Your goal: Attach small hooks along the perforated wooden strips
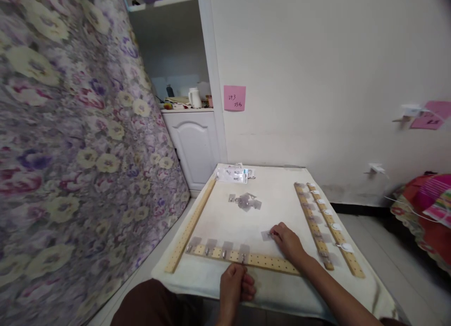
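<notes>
Presently, four clear packets line the near perforated wooden strip, rightward holes unfilled, while the right hand grips narrowly another packet at the fourth's two o'clock, loose packets lie at twelve, and the curled left hand's contents are indeterminable.

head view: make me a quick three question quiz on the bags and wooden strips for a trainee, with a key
1. Multiple choice: which hand is at the loose small clear bag? A) left B) right C) neither
2. Count: how many clear bags are lined up along the front perforated wooden strip, the one nearest the person?
3. True or false: a row of clear bags lies along the perforated strip on the left side of the table.

Key:
1. B, the right hand.
2. Four.
3. False; the left strip has no such row.
</notes>
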A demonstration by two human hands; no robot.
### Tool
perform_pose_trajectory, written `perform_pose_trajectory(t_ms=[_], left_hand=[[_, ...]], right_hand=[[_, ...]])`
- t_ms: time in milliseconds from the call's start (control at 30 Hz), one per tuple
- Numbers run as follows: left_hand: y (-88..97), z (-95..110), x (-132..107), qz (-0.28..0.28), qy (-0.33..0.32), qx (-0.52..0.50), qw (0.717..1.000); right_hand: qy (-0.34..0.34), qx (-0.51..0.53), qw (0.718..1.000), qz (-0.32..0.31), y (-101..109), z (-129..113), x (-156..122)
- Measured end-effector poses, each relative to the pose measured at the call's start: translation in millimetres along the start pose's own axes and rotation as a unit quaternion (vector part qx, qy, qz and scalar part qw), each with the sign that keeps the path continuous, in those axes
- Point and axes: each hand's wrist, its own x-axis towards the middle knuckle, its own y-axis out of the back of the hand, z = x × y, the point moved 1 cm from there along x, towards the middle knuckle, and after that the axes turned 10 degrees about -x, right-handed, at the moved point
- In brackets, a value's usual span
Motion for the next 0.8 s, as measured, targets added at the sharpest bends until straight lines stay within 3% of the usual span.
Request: perform_pose_trajectory(t_ms=[167, 300, 400, 500, 667, 800], left_hand=[[1.4, 0, -3, -0.011, -0.003, 0.005, 1.0], [1.5, -6, -10, -0.022, -0.002, 0.007, 1.0], [-3.8, -11, -17, -0.057, 0.015, 0.001, 0.998], [-12.4, -11, -24, -0.097, 0.018, -0.031, 0.995], [-25.8, 7, -33, -0.131, 0.008, -0.134, 0.982], [-33.0, 16, -38, -0.135, 0.028, -0.153, 0.979]], right_hand=[[-0.011, 0.074, 0.997, 0.021, 7, -7, -2], [-0.043, 0.248, 0.966, -0.056, 10, -15, -10], [-0.018, 0.309, 0.946, -0.094, 16, -23, -19], [0.04, 0.293, 0.949, -0.105, 23, -32, -27], [0.192, 0.161, 0.966, -0.061, 30, -44, -37], [0.237, 0.122, 0.962, -0.054, 31, -47, -43]])
